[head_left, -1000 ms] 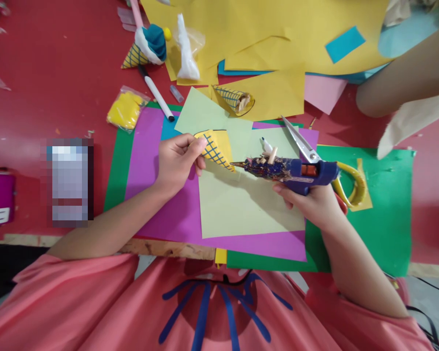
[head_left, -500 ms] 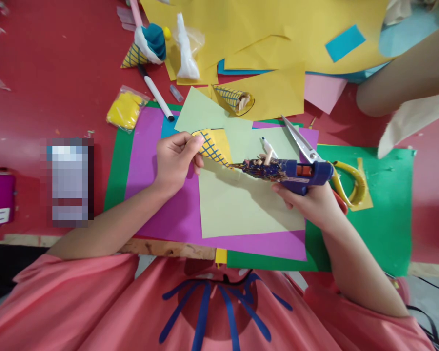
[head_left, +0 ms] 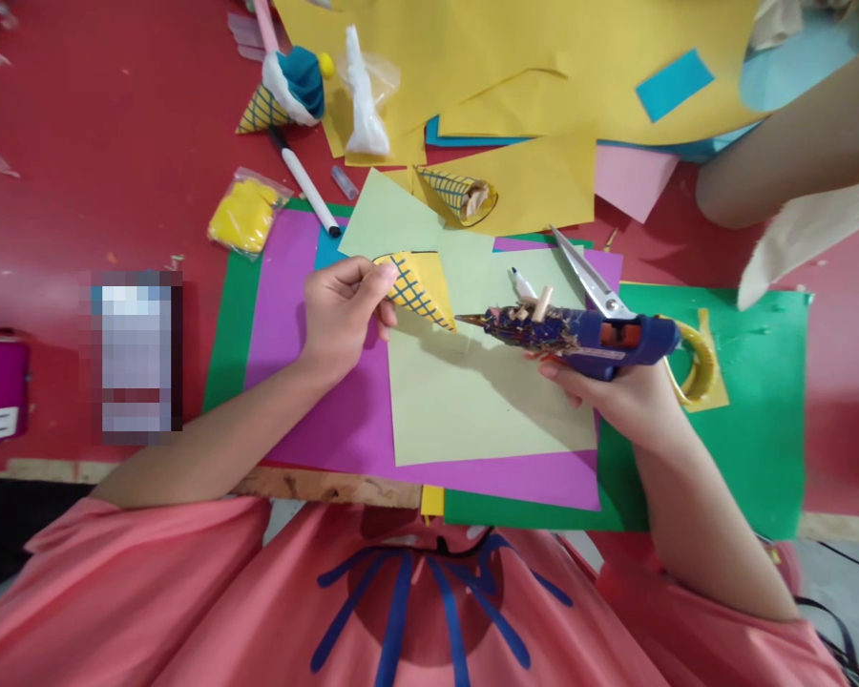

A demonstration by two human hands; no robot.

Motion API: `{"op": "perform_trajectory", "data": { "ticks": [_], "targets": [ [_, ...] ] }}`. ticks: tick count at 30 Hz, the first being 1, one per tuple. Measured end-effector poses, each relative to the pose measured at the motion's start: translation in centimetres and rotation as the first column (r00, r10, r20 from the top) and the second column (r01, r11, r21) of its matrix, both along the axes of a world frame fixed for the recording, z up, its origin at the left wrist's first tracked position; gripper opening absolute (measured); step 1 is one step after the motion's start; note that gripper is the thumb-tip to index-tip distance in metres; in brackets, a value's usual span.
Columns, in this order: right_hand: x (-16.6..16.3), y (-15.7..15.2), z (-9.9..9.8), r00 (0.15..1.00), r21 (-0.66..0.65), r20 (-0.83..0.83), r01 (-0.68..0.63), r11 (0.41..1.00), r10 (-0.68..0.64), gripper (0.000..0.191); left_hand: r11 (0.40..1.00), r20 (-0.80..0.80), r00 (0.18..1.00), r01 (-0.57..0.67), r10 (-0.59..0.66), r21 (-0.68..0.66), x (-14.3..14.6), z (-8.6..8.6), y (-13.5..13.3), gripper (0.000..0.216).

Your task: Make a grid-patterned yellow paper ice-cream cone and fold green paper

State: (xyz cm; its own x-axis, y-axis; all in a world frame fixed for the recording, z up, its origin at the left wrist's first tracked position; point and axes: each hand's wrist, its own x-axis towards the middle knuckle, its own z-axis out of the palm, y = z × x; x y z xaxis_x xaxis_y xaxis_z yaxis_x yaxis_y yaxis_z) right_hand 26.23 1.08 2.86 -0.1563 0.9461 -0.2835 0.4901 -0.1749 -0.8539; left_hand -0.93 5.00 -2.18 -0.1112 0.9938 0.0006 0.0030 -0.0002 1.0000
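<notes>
My left hand (head_left: 344,315) pinches a yellow paper cone (head_left: 419,288) with a blue grid drawn on it, held over a pale green sheet (head_left: 472,401). My right hand (head_left: 616,391) grips a blue glue gun (head_left: 587,334) crusted with old glue and scraps. Its nozzle points left, its tip just short of the cone's pointed end. Under both hands lie a magenta sheet (head_left: 293,315) and a dark green sheet (head_left: 744,410).
Scissors (head_left: 601,286) with yellow handles lie behind the glue gun. Two more grid cones (head_left: 458,191) (head_left: 261,110), a marker (head_left: 304,181), a bag of yellow stuff (head_left: 247,215) and yellow paper (head_left: 544,67) lie further back. Another person's arm (head_left: 794,153) reaches in at the upper right.
The glue gun slid left until its tip touched the cone's point, then drew back to the right a little. My left hand with the cone barely moved.
</notes>
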Motion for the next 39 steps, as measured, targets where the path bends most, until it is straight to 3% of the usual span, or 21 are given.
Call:
{"op": "perform_trajectory", "data": {
  "ticks": [19,39],
  "targets": [
    [0.07,-0.01,-0.06,0.992,0.044,0.069,-0.106,0.993,0.103,0.022,1.000,0.008,1.000,-0.015,0.015,-0.010,0.02,0.09,-0.08,0.039],
    [0.17,0.19,0.27,0.989,0.070,0.118,-0.094,0.993,0.085,0.026,0.998,0.026,0.998,-0.051,0.052,-0.034,0.22,0.42,-0.02,0.038]
  ]
}}
